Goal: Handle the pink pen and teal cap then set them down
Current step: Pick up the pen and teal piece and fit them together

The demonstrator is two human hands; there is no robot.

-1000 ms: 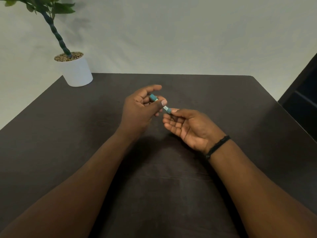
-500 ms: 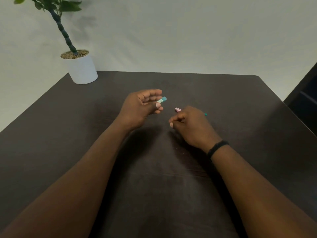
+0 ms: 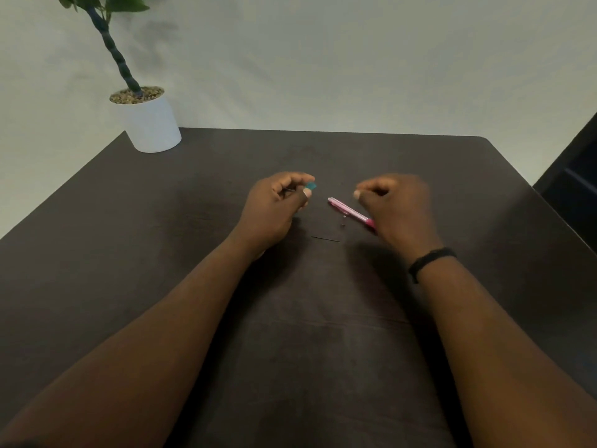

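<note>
Pink pen [image 3: 350, 212] lies at frame centre, set down beside the curled, empty-looking right hand [image 3: 395, 210]; left hand [image 3: 274, 205] pinches the teal cap [image 3: 311, 185], probably next to go down.

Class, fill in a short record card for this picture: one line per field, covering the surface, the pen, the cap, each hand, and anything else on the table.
surface: dark brown wooden table
pen: slim pink plastic pen, lying on the table, its near end hidden behind the right hand
cap: small teal plastic cap, pinched at the left hand's fingertips
left hand: closed grip on the cap
right hand: curled, blurred, above the pen; no contact visible
other: white cylindrical pot with a green plant, far left corner
wrist: black band on the right wrist
</note>
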